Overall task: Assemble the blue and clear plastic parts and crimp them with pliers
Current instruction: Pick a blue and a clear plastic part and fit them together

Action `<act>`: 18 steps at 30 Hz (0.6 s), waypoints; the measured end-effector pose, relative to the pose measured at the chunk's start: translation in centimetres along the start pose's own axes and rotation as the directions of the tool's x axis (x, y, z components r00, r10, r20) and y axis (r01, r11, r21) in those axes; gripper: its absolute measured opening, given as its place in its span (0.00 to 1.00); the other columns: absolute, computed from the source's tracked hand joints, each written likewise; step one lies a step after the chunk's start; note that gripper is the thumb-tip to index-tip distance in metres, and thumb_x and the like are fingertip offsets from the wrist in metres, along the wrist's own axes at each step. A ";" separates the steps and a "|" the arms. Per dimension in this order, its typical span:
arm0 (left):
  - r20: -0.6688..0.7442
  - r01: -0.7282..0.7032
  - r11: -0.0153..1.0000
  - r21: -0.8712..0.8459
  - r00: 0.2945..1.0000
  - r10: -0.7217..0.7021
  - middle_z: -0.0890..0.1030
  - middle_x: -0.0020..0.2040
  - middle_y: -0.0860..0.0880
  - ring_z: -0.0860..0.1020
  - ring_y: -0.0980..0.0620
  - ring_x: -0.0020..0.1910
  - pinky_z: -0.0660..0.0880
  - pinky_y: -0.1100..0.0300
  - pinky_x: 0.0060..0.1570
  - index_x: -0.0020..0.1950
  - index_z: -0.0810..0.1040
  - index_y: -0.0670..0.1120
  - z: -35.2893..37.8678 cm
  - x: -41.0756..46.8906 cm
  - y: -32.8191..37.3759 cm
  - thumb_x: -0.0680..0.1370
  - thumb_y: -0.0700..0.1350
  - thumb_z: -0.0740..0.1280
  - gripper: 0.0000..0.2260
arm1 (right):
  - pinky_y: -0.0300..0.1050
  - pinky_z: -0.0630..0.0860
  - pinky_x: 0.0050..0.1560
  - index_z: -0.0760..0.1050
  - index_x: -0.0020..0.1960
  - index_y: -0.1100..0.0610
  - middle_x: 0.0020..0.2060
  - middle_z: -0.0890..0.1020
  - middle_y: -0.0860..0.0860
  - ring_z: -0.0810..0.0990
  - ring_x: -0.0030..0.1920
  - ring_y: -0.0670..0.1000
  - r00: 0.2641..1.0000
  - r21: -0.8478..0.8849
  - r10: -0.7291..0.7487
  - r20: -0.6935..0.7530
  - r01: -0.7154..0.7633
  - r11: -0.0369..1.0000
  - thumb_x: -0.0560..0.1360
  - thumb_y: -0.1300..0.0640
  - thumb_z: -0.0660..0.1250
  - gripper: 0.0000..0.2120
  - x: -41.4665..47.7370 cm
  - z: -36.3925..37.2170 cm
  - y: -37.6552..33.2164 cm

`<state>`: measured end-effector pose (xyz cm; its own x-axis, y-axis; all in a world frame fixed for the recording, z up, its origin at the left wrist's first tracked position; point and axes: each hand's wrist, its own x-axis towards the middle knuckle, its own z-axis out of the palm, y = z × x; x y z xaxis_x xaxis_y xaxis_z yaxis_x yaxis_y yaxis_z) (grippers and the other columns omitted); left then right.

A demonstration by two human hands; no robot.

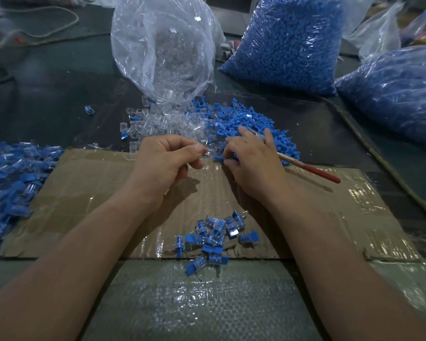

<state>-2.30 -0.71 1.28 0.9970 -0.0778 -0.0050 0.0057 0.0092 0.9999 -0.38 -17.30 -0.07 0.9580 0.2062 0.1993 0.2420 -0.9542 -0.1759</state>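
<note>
Pinching what looks like a clear part (206,150), your left hand (165,163) sits just left of the blue part (218,158) nipped in your right hand (251,163). The pliers (320,173) lie under that hand, handle pointing right.

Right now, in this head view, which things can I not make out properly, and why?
All in the head view:
- What the left hand pinches: its curled fingers cover it.
- Working end of the pliers: under the right hand, which pinches a blue part.
- Pile at left: blurred, cut by the left edge.
- Blue bag at right: cut by the right edge.
</note>
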 end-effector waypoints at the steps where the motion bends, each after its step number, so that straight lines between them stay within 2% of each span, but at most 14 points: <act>1: 0.000 -0.001 1.000 0.002 1.000 0.001 0.78 0.25 0.51 0.67 0.59 0.20 0.64 0.70 0.20 0.38 0.80 0.42 0.0 0.0 0.0 0.73 0.37 0.67 0.05 | 0.54 0.36 0.70 0.74 0.48 0.53 0.62 0.76 0.49 0.59 0.72 0.49 1.000 -0.008 -0.018 -0.003 0.018 1.000 0.77 0.56 0.61 0.03 0.0 -0.1 -0.1; 4: -0.005 0.000 1.000 0.006 1.000 0.000 0.78 0.25 0.51 0.67 0.59 0.20 0.64 0.70 0.20 0.38 0.80 0.43 0.0 0.1 -0.1 0.73 0.38 0.68 0.04 | 0.53 0.36 0.70 0.76 0.47 0.54 0.55 0.79 0.50 0.66 0.68 0.49 0.998 -0.013 -0.057 -0.020 0.057 0.998 0.77 0.58 0.61 0.05 -0.1 -0.3 -0.2; 7: -0.007 -0.006 1.000 0.001 1.000 0.006 0.78 0.25 0.51 0.67 0.59 0.20 0.63 0.70 0.20 0.38 0.80 0.42 -0.1 0.1 -0.2 0.73 0.37 0.68 0.04 | 0.52 0.35 0.70 0.74 0.44 0.54 0.46 0.77 0.48 0.74 0.54 0.47 0.996 -0.022 -0.085 -0.030 0.084 0.996 0.77 0.59 0.61 0.05 -0.1 -0.3 -0.2; 9: -0.001 -0.019 1.000 0.000 1.000 0.019 0.78 0.25 0.50 0.67 0.59 0.20 0.63 0.70 0.19 0.39 0.80 0.42 -0.1 0.1 -0.2 0.73 0.37 0.67 0.04 | 0.52 0.35 0.70 0.71 0.43 0.52 0.41 0.73 0.45 0.72 0.48 0.45 0.996 -0.014 -0.082 -0.038 0.082 0.997 0.77 0.60 0.60 0.06 0.0 0.0 -0.3; 11: 0.000 -0.023 1.000 -0.001 1.000 0.023 0.78 0.25 0.50 0.67 0.59 0.20 0.63 0.70 0.19 0.38 0.80 0.41 -0.1 0.0 -0.2 0.73 0.37 0.67 0.04 | 0.51 0.36 0.71 0.69 0.43 0.51 0.37 0.70 0.43 0.70 0.45 0.45 0.996 0.028 -0.064 -0.056 0.065 0.997 0.77 0.61 0.59 0.06 0.0 0.3 -0.4; 13: -0.002 -0.024 1.000 -0.004 1.000 0.024 0.78 0.25 0.50 0.67 0.59 0.20 0.63 0.70 0.19 0.38 0.80 0.42 -0.1 0.0 -0.1 0.73 0.37 0.67 0.05 | 0.50 0.35 0.70 0.70 0.49 0.51 0.40 0.74 0.45 0.73 0.48 0.47 0.996 0.054 -0.062 -0.057 0.065 0.996 0.77 0.61 0.58 0.06 0.1 0.5 -0.4; 16: -0.002 -0.025 1.000 -0.013 1.000 0.025 0.78 0.25 0.50 0.67 0.59 0.20 0.63 0.70 0.19 0.38 0.80 0.42 -0.1 0.0 0.0 0.74 0.37 0.67 0.06 | 0.52 0.34 0.69 0.70 0.63 0.50 0.54 0.78 0.48 0.71 0.59 0.49 0.995 0.000 -0.095 -0.013 0.095 0.995 0.77 0.61 0.57 0.16 0.0 0.6 -0.4; 18: -0.002 -0.025 1.000 -0.007 1.000 0.025 0.78 0.25 0.50 0.67 0.59 0.20 0.63 0.70 0.19 0.37 0.80 0.42 0.0 0.0 0.0 0.74 0.37 0.67 0.06 | 0.54 0.34 0.68 0.72 0.63 0.48 0.56 0.78 0.47 0.70 0.62 0.49 0.992 -0.037 -0.129 0.001 0.129 0.991 0.78 0.61 0.57 0.17 0.1 0.7 -0.3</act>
<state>-2.30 -0.67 1.23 0.9969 -0.0755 0.0203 -0.0189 0.0185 0.9997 -0.31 -16.84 -0.63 0.9188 0.3280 0.2197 0.3579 -0.9269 -0.1127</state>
